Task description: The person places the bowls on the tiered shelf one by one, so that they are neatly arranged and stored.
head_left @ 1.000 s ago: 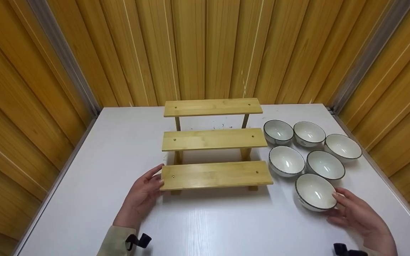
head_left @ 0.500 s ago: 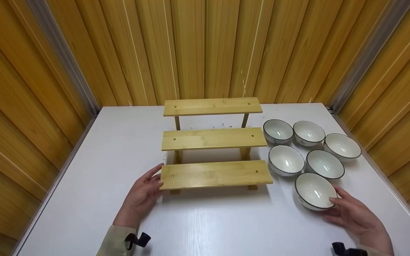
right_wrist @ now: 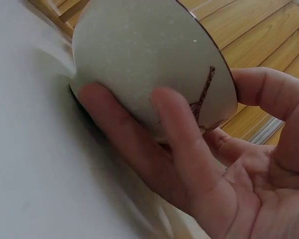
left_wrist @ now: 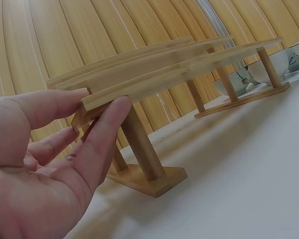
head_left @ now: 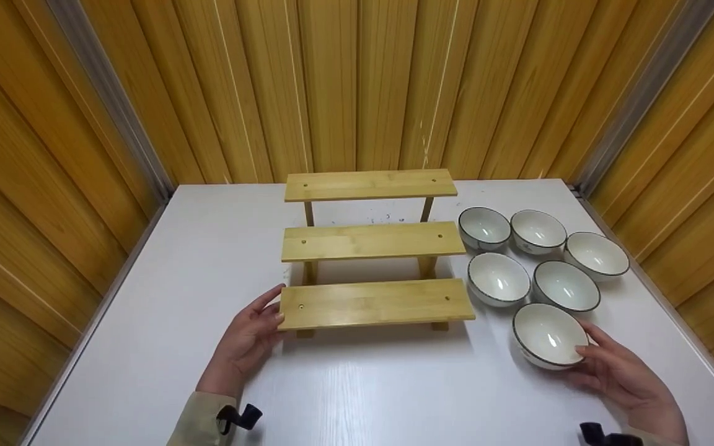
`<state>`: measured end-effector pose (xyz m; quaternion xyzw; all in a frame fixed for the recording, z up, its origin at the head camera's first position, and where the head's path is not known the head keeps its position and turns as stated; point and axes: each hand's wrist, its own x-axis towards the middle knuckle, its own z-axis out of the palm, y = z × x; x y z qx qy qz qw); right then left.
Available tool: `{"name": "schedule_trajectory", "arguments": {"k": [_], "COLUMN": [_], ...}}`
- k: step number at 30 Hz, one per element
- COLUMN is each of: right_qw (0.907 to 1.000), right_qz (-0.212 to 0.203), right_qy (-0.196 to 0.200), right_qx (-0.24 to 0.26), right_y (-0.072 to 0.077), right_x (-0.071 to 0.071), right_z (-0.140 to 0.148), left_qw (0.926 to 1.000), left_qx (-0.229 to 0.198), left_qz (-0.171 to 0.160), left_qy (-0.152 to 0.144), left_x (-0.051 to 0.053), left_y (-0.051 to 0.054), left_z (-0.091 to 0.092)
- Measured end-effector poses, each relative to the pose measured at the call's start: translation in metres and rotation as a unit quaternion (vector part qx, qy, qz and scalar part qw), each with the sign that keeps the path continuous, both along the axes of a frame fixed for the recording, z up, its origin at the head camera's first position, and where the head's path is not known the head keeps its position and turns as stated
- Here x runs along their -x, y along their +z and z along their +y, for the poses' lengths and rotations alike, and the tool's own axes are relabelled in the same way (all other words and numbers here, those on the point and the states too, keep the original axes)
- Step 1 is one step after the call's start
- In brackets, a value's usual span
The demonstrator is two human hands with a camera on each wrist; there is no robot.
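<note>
A three-tier wooden display stand (head_left: 374, 241) stands on the white table, its steps rising toward the back. My left hand (head_left: 251, 337) pinches the left end of its lowest board (left_wrist: 154, 79), with the thumb and fingers on either side of the edge in the left wrist view. At the right, my right hand (head_left: 626, 371) grips the nearest white bowl (head_left: 549, 334) by its right side, thumb at the dark rim. In the right wrist view fingers lie under the bowl (right_wrist: 144, 55), which has a brown painted twig; its base sits at or just above the table.
Several more white bowls (head_left: 498, 279) stand upright in a close group right of the stand, just behind the held one. Wood-look panels (head_left: 357, 87) enclose the white table (head_left: 208, 235) at the back and both sides.
The right fingers have closed in around the front bowl, and the bowl has shifted very slightly toward me. My left hand and the stand have stayed in place.
</note>
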<state>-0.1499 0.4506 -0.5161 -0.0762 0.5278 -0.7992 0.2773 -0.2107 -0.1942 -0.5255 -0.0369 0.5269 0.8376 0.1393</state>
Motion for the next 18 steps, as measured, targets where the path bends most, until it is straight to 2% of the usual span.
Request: {"name": "schedule_trajectory", "arguments": {"k": [4, 9, 18], "right_qw": [0.9996, 0.9961, 0.989], "right_qz": [0.009, 0.04, 0.087], "right_qy": [0.001, 0.014, 0.022], "right_qx": [0.028, 0.078, 0.117], "right_y": [0.009, 0.024, 0.06], "right_x": [0.0, 0.004, 0.026], "right_z": [-0.002, -0.008, -0.036], "left_qw": [1.0, 0.9999, 0.9999], "left_qx": [-0.003, -0.011, -0.012], "left_qz": [0.003, -0.002, 0.001], "left_qy": [-0.001, 0.001, -0.008], "left_x": [0.001, 0.0, 0.0], "left_y": [-0.001, -0.001, -0.002], "left_z": [-0.001, -0.002, -0.002]}}
